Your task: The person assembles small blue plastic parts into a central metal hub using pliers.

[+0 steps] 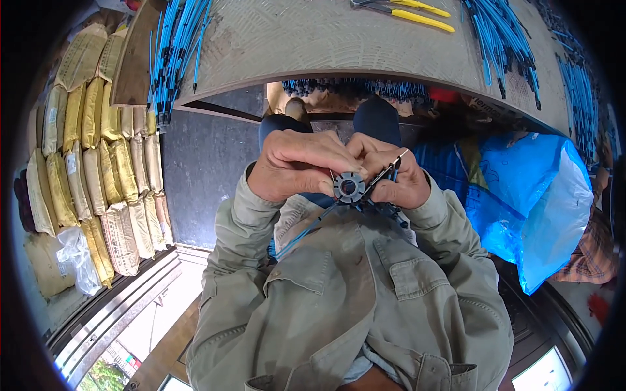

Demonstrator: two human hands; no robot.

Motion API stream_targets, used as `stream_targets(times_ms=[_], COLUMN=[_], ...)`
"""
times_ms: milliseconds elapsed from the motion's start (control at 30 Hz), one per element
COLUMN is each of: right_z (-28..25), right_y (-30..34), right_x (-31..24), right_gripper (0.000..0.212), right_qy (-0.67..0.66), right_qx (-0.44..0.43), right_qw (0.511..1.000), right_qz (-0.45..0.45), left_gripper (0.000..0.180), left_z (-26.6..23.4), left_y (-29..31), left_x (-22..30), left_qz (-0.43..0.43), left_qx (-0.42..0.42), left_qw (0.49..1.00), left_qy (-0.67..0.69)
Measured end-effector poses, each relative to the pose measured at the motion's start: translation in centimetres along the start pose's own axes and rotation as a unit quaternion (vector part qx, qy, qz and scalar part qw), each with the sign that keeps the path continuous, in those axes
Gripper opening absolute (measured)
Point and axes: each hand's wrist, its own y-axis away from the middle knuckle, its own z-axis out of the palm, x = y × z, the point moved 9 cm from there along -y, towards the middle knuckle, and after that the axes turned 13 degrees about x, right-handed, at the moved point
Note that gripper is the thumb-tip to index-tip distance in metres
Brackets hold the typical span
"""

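Over my lap, both hands meet at a round grey ring point(349, 187) with slots around its rim and a dark hole in the middle. The fingers of my left hand point(300, 163) are pinched at the ring's left side. My right hand point(396, 174) is closed around several thin dark pieces point(385, 179) at the ring's right; a pale thin tip sticks out above them. From below the ring, thin blue wires point(306, 229) run down to the left. More dark ends hang under my right hand. The fingertips of both hands partly overlap, so their exact contact is hidden.
Ahead stands a grey worktable point(313, 45) with yellow-handled pliers point(420, 14). Bundles of black-ended blue wires lie at its left point(176, 55) and right point(502, 45). A blue plastic bag point(521, 202) stands at right. Stacked yellow-brown packages point(98, 143) fill the left side.
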Motion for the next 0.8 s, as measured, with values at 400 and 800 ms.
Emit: stream_targets(times_ms=[400, 800], right_z=[0.7, -1.9], right_y=[0.5, 0.5], right_x=[1.8, -7.0], right_gripper=[0.038, 0.028], right_qy=[0.012, 0.232], right_qx=[-0.06, 0.119], right_qw=[0.987, 0.954], right_qz=[0.152, -0.147], left_gripper=[0.03, 0.054], left_z=[1.1, 3.8], left_y=[-1.3, -2.9], left_x=[0.3, 5.9], left_qz=[0.074, 0.058], left_qx=[-0.135, -0.111], left_qw=[0.988, 0.881], left_qy=[-0.008, -0.457])
